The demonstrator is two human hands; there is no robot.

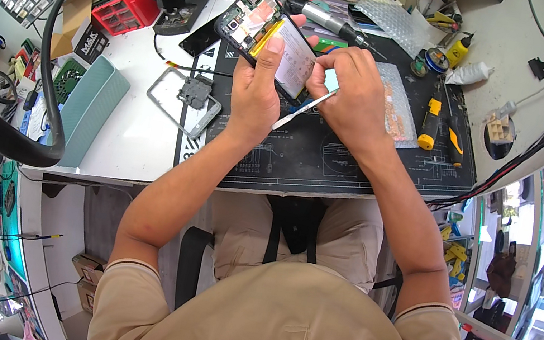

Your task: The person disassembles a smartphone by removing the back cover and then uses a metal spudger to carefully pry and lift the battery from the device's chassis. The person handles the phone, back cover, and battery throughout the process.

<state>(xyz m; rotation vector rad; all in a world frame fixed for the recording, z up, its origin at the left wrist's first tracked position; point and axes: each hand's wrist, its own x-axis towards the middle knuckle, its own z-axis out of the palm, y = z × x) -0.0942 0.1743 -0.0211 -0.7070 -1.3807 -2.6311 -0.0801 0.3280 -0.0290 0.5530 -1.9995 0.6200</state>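
Observation:
My left hand (pixel 256 94) is closed around an opened smartphone (pixel 242 19), held tilted above the black work mat (pixel 359 171). The thumb lies across the phone's battery (pixel 296 61), whose pale label and yellow edge face up. Bare circuitry shows at the phone's upper left end. In my right hand (pixel 357 98) is a slim white stick tool (pixel 306 109), its pale tip pointing down and left. The bent right fingertips are at the phone's right edge; what they touch there is hidden.
Left of my left hand, a grey phone frame (pixel 210 115) carries a black part (pixel 195 91). A silver electric screwdriver (pixel 324 17) lies behind the phone. Bubble wrap (pixel 403 128) and a yellow-black cutter (pixel 430 121) lie right. A teal bin (pixel 90 109) stands left, near a thick black hose (pixel 54 44).

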